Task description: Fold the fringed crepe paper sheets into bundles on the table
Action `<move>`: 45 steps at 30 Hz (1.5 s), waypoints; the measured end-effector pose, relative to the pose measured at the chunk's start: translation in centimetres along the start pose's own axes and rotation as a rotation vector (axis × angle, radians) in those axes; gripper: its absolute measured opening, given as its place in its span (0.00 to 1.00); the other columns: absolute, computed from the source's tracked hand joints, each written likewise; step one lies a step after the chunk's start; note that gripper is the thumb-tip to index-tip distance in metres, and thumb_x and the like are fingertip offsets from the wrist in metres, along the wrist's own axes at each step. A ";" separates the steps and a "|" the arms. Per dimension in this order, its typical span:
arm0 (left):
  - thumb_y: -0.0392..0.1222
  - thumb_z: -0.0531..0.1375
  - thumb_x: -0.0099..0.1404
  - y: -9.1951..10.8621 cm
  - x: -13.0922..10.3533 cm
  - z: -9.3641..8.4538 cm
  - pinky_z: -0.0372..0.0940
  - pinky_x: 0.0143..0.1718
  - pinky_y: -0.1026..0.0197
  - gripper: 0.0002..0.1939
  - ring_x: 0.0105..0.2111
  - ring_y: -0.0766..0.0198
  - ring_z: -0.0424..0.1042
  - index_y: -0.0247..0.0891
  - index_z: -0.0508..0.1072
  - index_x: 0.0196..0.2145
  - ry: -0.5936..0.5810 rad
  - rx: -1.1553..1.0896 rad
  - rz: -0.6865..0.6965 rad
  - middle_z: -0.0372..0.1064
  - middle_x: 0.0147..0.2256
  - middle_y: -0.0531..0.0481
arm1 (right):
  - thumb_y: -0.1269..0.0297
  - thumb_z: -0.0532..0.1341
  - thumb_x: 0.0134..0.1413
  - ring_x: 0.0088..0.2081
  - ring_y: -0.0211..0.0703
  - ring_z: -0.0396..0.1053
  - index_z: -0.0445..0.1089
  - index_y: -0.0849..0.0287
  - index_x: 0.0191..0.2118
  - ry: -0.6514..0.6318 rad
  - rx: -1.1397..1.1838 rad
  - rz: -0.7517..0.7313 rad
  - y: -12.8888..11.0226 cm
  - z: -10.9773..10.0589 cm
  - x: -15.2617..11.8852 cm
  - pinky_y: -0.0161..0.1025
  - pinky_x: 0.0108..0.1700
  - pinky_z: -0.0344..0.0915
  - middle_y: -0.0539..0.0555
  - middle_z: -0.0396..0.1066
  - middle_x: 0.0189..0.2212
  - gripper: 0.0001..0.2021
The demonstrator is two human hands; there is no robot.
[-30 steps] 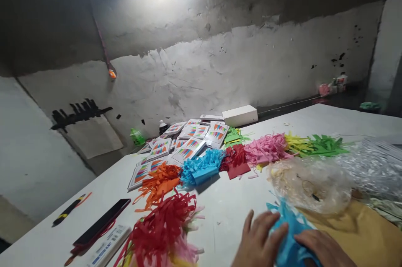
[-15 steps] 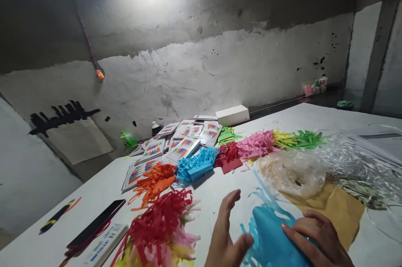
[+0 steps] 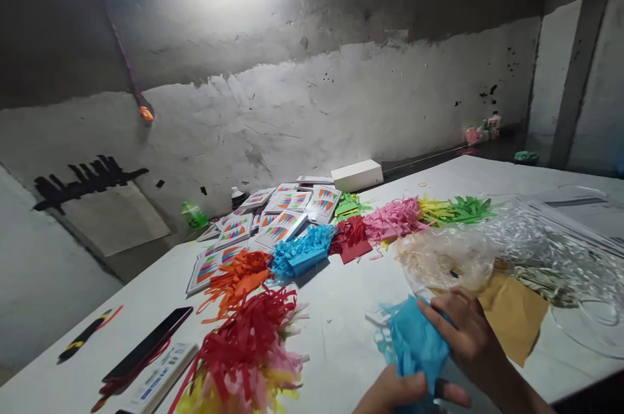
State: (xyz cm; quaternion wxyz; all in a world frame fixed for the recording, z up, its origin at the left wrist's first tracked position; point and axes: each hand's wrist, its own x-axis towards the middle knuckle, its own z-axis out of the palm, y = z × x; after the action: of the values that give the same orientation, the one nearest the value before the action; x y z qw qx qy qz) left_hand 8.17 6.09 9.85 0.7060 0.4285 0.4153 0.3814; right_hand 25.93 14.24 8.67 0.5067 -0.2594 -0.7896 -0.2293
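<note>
A blue fringed tissue-paper bundle (image 3: 419,342) is in front of me at the lower right, its cut strips spreading to the left. My left hand (image 3: 394,391) is closed around its lower end, the thumb in front and fingers showing past the far side. At the upper right edge, my right hand (image 3: 461,326) grips the folded paper between its fingers and thumb; the thumb is mostly hidden. Left of my hands lies a pile of red tissue strips (image 3: 246,342) over pink and yellow ones. Another blue fringed bundle (image 3: 305,255) rests farther back.
Orange (image 3: 241,274), dark red (image 3: 351,238) and pink (image 3: 394,219) fringes line the table. Behind them are printed cards (image 3: 285,227) and a white box (image 3: 357,175). A phone (image 3: 149,344), cutter (image 3: 85,336), plastic bag (image 3: 443,258) and brown paper (image 3: 511,316) lie around.
My left hand, formerly spread beside the blue bundle, has come down and closed on its lower end. My right hand has moved up and left with the paper, which is now more bunched.
</note>
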 end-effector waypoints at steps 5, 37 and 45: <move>0.57 0.75 0.37 1.0 0.6 0.4 0.50 0.19 0.62 0.24 0.16 0.68 0.62 0.36 0.78 0.25 -0.044 -0.080 -0.096 0.69 0.19 0.49 | 0.78 0.54 0.64 0.35 0.42 0.76 0.74 0.59 0.47 -0.039 -0.138 0.003 5.1 -3.1 2.0 0.51 0.54 0.62 0.53 0.78 0.32 0.14; 0.36 0.53 0.69 -5.9 -5.9 -10.3 0.71 0.47 0.46 0.13 0.41 0.50 0.78 0.45 0.75 0.45 0.334 1.638 0.645 0.80 0.41 0.44 | 0.67 0.52 0.56 0.40 0.56 0.80 0.76 0.46 0.47 -0.463 0.106 0.087 -2.2 -2.0 -4.9 0.61 0.41 0.74 0.51 0.82 0.40 0.19; 0.36 0.54 0.69 -5.1 -6.4 -10.3 0.65 0.55 0.47 0.12 0.44 0.54 0.75 0.45 0.72 0.48 0.247 1.643 0.621 0.79 0.43 0.45 | 0.73 0.50 0.62 0.39 0.47 0.81 0.76 0.52 0.42 -0.429 0.299 -0.022 -5.8 0.3 -1.9 0.44 0.41 0.81 0.49 0.83 0.38 0.18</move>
State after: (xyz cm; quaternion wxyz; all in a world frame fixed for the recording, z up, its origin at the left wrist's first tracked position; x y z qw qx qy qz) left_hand -2.66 1.56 3.89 -0.0101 0.8491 0.4962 0.1807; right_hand 22.71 9.67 6.23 0.3579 -0.2157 -0.9068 -0.0552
